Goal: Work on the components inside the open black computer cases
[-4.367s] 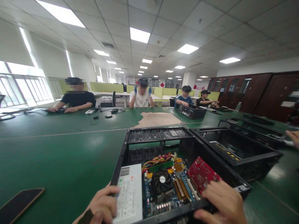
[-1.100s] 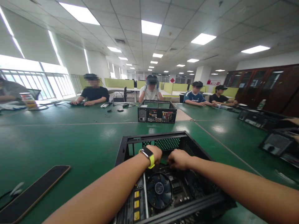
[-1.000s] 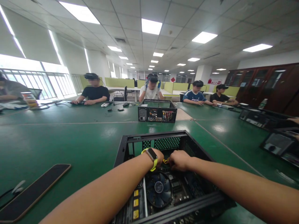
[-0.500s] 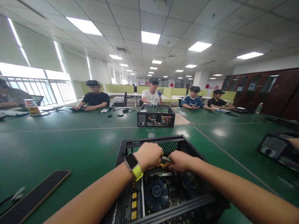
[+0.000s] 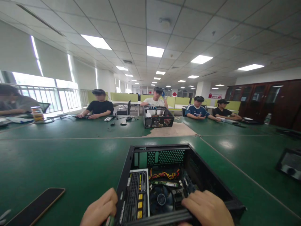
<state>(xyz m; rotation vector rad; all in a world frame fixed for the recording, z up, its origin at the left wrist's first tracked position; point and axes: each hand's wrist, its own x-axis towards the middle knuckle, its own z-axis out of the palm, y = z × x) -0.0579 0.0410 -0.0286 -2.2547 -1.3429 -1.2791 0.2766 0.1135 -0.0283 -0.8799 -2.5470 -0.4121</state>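
In front of me an open black computer case (image 5: pixel 198 166) lies on its side on the green table. Inside it are a labelled power supply (image 5: pixel 138 191), a round cooling fan (image 5: pixel 161 199), red and yellow cables (image 5: pixel 164 174) and a RAM stick (image 5: pixel 166 183) in its slot. My left hand (image 5: pixel 101 208) is closed at the case's left side, with the green edge of a RAM stick (image 5: pixel 110 221) showing under the fingers; most of it is hidden. My right hand (image 5: pixel 208 207) has its fingers curled over the case's near crossbar (image 5: pixel 162 218).
A dark flat board (image 5: pixel 35 204) lies at the left. Across the green table (image 5: pixel 77 163) stands another open case (image 5: pixel 158 121) before a gloved person. Part of a third case (image 5: pixel 290 164) shows at the right edge. Several people sit along the far side.
Both my hands have come out of the case's interior toward me. The left went to the left side with the green piece, the right to the near crossbar. My view has tilted up.
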